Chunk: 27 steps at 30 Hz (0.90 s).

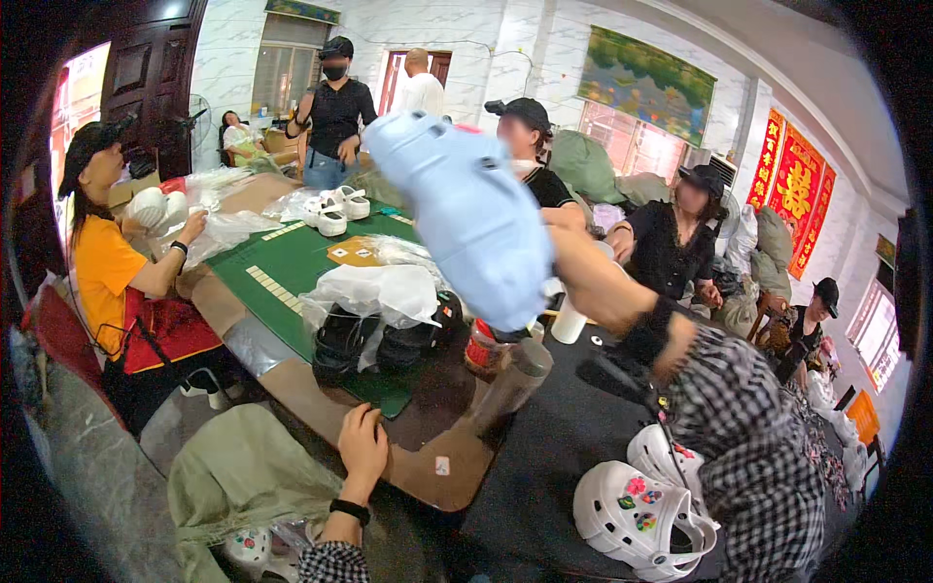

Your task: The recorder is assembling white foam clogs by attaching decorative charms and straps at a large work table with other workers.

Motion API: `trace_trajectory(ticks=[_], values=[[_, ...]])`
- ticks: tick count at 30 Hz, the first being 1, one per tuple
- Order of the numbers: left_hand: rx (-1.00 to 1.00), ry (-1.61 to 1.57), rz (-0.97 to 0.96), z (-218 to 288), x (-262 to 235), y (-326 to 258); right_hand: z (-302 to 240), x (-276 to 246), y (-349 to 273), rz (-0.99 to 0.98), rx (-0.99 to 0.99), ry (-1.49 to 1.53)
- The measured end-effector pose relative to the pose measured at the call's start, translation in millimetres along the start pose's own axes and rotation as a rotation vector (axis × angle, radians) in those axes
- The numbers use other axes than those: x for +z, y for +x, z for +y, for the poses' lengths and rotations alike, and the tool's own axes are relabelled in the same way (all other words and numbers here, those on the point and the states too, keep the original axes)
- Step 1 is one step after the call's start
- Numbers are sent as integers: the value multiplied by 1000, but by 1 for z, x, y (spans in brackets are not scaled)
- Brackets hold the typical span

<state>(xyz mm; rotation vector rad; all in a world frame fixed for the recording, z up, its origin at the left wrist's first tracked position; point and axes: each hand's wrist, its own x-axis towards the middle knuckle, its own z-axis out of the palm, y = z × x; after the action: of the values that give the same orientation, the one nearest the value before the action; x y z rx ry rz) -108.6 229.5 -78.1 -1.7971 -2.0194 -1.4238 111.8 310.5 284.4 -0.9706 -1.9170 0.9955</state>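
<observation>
A light blue clog (466, 219), blurred, is lifted high over the table in my right hand (593, 267); the clog hides most of its fingers. My left hand (363, 449) rests at the near edge of the brown table, holding nothing, with fingers loosely extended. Below it a green sack (248, 471) bulges, and a white clog with charms (251, 546) shows at its mouth. Under my right sleeve, a pair of white clogs (622, 515) with colourful charms sits on the black tabletop. Black shoes in a clear plastic bag (374, 301) stand beyond my left hand.
A clear tumbler (515, 379) and a red-labelled jar (481, 350) stand mid-table. White shoes (335, 209) lie on the green mat (243, 262). Several people sit or stand around, one in orange (107, 262) at left. Full sacks (583, 165) are piled behind.
</observation>
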Motion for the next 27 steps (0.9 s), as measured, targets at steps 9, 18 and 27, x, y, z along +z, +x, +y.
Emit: trace_trajectory(ticks=[9, 18, 27], values=[[30, -2, 30, 4, 5, 2, 104, 99, 132, 324, 34, -472], [19, -24, -16, 10, -3, 6, 158, 126, 117, -266, -194, -817], [16, 15, -17, 6, 1, 4, 15, 61, 54, -225, -494, -524]])
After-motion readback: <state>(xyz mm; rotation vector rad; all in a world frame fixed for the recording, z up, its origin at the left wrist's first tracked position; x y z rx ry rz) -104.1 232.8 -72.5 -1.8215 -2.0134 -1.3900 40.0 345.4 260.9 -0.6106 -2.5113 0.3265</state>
